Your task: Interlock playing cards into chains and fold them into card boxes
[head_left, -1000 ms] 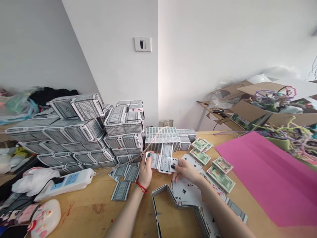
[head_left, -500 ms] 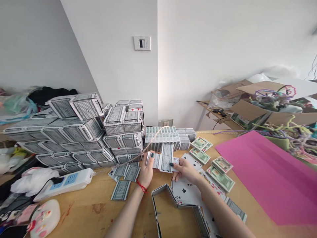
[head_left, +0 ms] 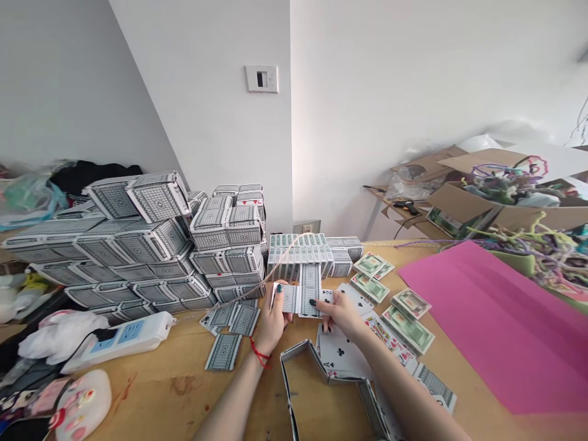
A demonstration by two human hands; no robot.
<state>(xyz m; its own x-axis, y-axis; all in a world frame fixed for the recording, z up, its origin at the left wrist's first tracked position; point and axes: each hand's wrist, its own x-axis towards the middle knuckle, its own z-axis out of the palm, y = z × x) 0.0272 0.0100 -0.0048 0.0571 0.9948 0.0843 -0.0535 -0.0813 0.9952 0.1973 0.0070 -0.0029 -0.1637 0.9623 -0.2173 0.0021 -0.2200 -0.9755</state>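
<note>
Between my hands, raised over the table, are several playing cards (head_left: 310, 283) laid across one another in a cross-like shape, mostly backs showing. My left hand (head_left: 274, 315) pinches the left end, thumb on top. My right hand (head_left: 342, 313) grips the right side, where a card with a 2 (head_left: 326, 295) faces up; its thumb presses on the upright card's lower part. Below my hands stands a low frame of folded cards (head_left: 294, 350). Large face-up cards, among them an ace of clubs (head_left: 340, 352), lie under my right forearm.
Stacked card-covered blocks (head_left: 151, 245) rise at the left and back. A white power strip (head_left: 124, 340) lies left, near loose cards (head_left: 223, 351). At right are small green-printed stacks (head_left: 408, 329), a pink sheet (head_left: 500, 331) and a cardboard box of yarn (head_left: 482, 214).
My right hand has shifted slightly, its thumb moving a little left and up on the cards. The left hand keeps its grip. The view has moved slightly.
</note>
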